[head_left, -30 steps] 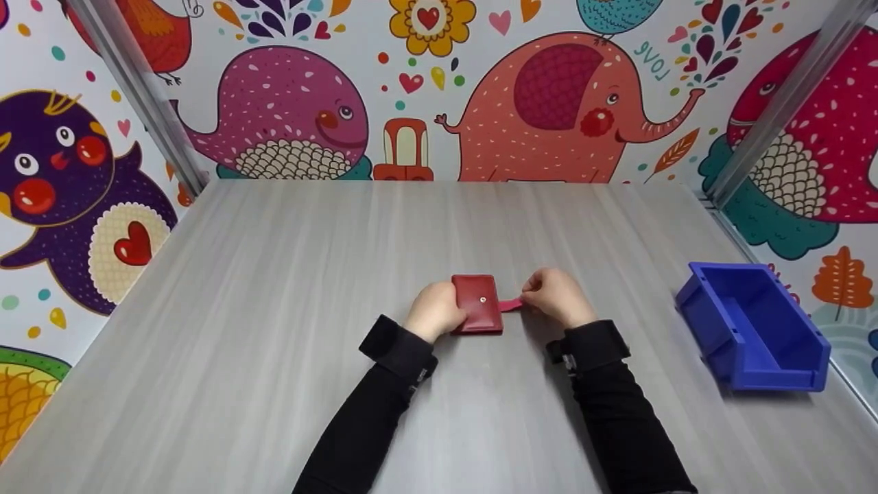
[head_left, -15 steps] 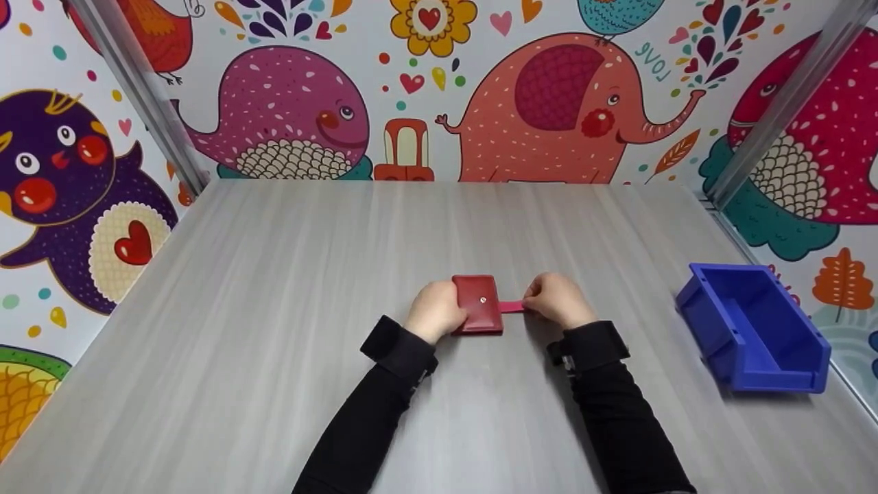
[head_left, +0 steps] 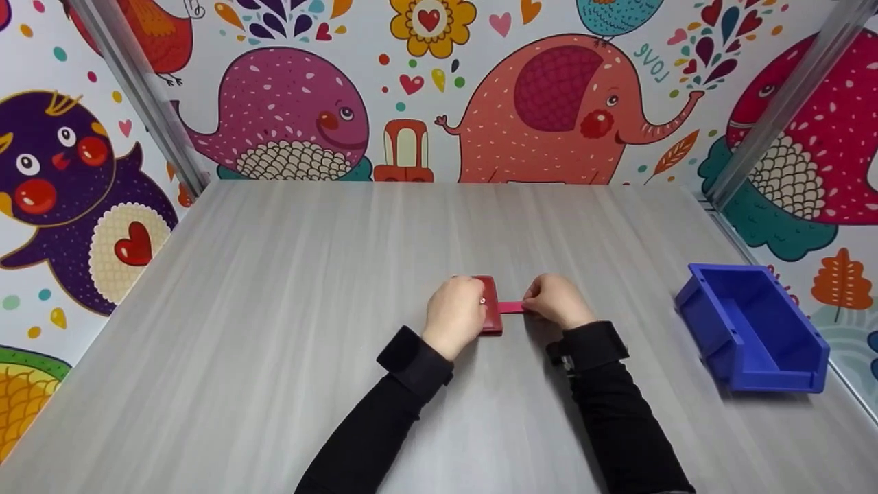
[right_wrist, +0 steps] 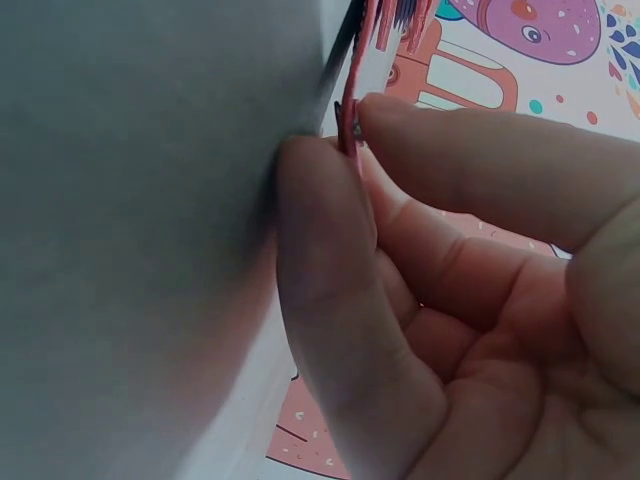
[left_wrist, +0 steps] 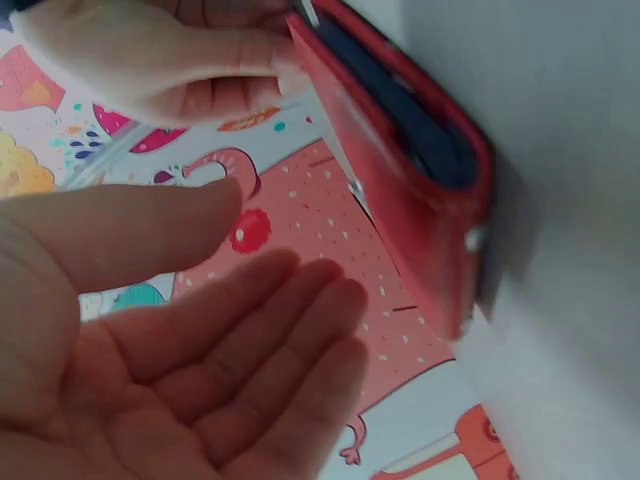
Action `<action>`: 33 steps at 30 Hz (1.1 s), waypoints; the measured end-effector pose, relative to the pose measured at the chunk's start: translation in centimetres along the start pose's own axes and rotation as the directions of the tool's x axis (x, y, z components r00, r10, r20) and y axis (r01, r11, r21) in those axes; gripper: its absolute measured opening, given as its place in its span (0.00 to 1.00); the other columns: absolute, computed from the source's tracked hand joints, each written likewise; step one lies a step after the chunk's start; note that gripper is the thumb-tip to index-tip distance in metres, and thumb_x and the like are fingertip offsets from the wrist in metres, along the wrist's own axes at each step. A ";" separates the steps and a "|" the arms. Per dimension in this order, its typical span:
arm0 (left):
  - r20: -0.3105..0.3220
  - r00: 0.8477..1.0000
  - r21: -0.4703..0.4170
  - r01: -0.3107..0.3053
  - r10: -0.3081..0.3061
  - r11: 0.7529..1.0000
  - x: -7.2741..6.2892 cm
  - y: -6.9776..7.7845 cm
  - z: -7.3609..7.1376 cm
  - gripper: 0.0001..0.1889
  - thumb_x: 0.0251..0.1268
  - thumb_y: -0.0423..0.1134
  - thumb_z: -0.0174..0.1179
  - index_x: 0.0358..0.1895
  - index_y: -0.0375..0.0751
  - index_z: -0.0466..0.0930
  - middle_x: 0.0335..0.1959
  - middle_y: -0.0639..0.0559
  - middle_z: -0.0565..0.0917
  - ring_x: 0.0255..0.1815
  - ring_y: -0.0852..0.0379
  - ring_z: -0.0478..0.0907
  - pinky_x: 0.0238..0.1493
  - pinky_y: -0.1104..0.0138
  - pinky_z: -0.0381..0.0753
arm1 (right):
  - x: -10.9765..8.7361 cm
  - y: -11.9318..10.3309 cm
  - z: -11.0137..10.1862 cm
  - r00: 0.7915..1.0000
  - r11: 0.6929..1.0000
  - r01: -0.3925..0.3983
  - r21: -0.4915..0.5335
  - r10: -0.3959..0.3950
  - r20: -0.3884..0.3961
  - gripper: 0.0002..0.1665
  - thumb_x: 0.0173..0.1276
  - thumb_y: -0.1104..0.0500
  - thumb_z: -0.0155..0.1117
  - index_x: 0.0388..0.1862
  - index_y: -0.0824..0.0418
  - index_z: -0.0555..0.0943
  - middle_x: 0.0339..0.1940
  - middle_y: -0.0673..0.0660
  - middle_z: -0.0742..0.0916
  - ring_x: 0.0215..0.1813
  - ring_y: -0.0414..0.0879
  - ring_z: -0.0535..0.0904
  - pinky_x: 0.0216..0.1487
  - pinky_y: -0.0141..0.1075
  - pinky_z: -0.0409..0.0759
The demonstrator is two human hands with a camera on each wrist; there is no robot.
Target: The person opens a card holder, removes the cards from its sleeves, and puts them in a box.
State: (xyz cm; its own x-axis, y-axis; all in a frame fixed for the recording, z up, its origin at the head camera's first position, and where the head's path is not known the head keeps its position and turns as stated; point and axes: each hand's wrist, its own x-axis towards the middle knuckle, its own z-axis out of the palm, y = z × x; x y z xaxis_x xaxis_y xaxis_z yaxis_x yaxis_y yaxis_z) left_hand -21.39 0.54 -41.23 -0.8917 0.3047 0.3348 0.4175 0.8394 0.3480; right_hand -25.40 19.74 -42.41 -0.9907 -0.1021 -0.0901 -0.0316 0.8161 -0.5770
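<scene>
A small red wallet (head_left: 492,321) lies on the table with a metal snap button on its face. From its right side extends a pink-red strap (head_left: 511,307). My right hand (head_left: 557,300) pinches the strap's end between thumb and forefinger; the right wrist view shows the strap (right_wrist: 350,130) between those fingertips. My left hand (head_left: 455,312) hovers over the wallet and hides its left part in the head view. In the left wrist view that hand (left_wrist: 190,360) has loosely bent fingers with nothing between them, apart from the wallet (left_wrist: 435,265).
To the right stands a blue plastic bin (head_left: 754,329), near the table's right edge. Walls with colourful cartoon animals (head_left: 542,116) border the grey wood-grain table (head_left: 274,274) at the back and sides, with metal posts (head_left: 137,96) at the corners.
My left hand has let go of the wallet's left edge and moved right, over its face. The strap has straightened out, while my right hand keeps its pinch on the end.
</scene>
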 end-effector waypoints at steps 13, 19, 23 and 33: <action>0.018 0.989 0.233 -0.150 0.150 0.961 -0.5 1.7 2.2 0.02 0.50 0.35 0.70 0.28 0.43 0.88 0.26 0.50 0.83 0.31 0.51 0.80 0.32 0.62 0.80 | 0.0 0.2 0.0 0.999 0.999 0.036 -0.011 -0.036 -0.014 0.04 0.57 0.68 0.65 0.24 0.67 0.82 0.18 0.53 0.81 0.21 0.44 0.74 0.24 0.33 0.71; 0.000 0.987 0.285 -0.152 0.158 0.946 -0.6 2.1 2.8 0.02 0.54 0.35 0.70 0.30 0.42 0.89 0.27 0.49 0.81 0.31 0.51 0.78 0.30 0.62 0.79 | 0.0 0.2 0.0 1.000 0.999 0.022 -0.023 -0.022 -0.004 0.04 0.57 0.66 0.66 0.25 0.66 0.82 0.19 0.52 0.81 0.22 0.45 0.73 0.25 0.34 0.71; -0.007 0.988 0.340 -0.144 0.155 0.929 -0.5 2.5 3.1 0.02 0.56 0.35 0.67 0.31 0.42 0.88 0.28 0.49 0.80 0.32 0.51 0.77 0.29 0.64 0.79 | 0.1 0.2 0.0 1.000 0.999 0.027 -0.028 -0.028 -0.006 0.04 0.57 0.66 0.67 0.25 0.66 0.83 0.19 0.52 0.81 0.22 0.45 0.74 0.26 0.35 0.72; 0.008 0.989 0.374 -0.142 0.150 0.916 -0.2 2.8 3.4 0.03 0.57 0.36 0.67 0.33 0.42 0.88 0.30 0.48 0.78 0.33 0.51 0.76 0.27 0.65 0.79 | 0.1 0.2 0.0 0.999 0.999 0.030 -0.030 -0.031 -0.018 0.04 0.56 0.65 0.68 0.24 0.65 0.83 0.19 0.52 0.81 0.23 0.46 0.74 0.26 0.36 0.73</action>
State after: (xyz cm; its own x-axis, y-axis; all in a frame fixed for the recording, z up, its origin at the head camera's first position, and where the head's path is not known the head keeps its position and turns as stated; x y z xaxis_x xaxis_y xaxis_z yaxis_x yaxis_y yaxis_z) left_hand -20.60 4.38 -43.31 -0.8206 0.4307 0.3756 0.4436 0.8945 -0.0564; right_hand -25.49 19.92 -42.55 -0.9914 -0.1171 -0.0579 -0.0655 0.8292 -0.5551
